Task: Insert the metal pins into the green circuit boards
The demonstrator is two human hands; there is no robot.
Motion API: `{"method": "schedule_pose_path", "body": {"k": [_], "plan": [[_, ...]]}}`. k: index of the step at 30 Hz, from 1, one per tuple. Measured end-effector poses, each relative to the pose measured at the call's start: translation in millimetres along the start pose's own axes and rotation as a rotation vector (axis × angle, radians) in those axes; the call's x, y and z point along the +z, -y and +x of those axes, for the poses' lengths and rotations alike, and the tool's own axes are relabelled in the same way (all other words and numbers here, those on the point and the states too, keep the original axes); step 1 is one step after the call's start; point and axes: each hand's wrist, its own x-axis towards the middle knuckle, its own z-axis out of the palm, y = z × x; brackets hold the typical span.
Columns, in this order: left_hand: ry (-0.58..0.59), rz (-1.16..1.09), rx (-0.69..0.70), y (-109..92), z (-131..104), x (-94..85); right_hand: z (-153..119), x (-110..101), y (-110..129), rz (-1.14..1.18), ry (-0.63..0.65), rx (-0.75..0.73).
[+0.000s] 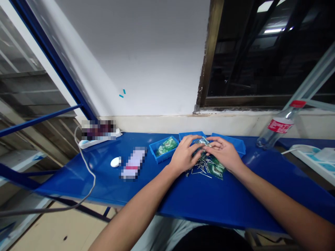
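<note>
My left hand [185,153] and my right hand [222,151] meet above the blue table. Both are closed with fingertips on a small clear plastic bag [203,141], its contents too small to make out. Under my hands lies a loose pile of thin metal pins or screws [202,167]. Beside the pile, below my right hand, are green-printed packets [217,170]. A blue bin [157,158] left of my left hand holds similar green packets [167,145]. Behind my hands stand a second blue bin [190,135] and a third blue bin [239,144], both partly hidden.
On the blue table [193,202], a blurred-out flat phone-like object [133,164] and a round white case [115,162] lie at left. Power strips sit at the back left [102,139] and far right [314,160]. A clear bottle [278,127] leans rightward in view. A cable [91,181] crosses the left edge.
</note>
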Motion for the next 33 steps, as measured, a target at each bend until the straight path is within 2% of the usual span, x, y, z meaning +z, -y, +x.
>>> {"method": "schedule_pose_path", "body": {"k": [4,11,14,19,22,26,29,33], "plan": [[0.057,-0.007,0.062,3.3,-0.4,3.7,-2.4,0.3,7.7,0.022,0.018,0.033],[0.041,-0.006,-0.054,12.9,-2.5,2.5,-5.4,4.0,10.4,0.054,0.1,0.02],[0.005,-0.044,-0.106,12.6,-1.7,-0.3,-3.1,1.8,5.0,-0.006,0.044,-0.021],[-0.057,-0.132,-0.205,7.5,2.4,-2.5,-1.1,-1.7,2.8,-0.245,-0.09,-0.171],[-0.064,-0.178,-0.238,5.8,3.8,-2.4,-2.3,-0.5,3.9,-0.297,-0.033,-0.248],[-0.055,-0.23,-0.247,6.0,3.3,-1.3,-4.1,2.0,3.1,-0.21,0.089,-0.22],[-0.038,-0.293,-0.273,6.5,2.7,-1.2,-4.7,2.5,4.6,-0.153,0.105,-0.189],[-0.035,-0.374,-0.342,6.4,2.6,-1.4,-5.0,2.2,9.8,-0.189,0.106,-0.208]]}}
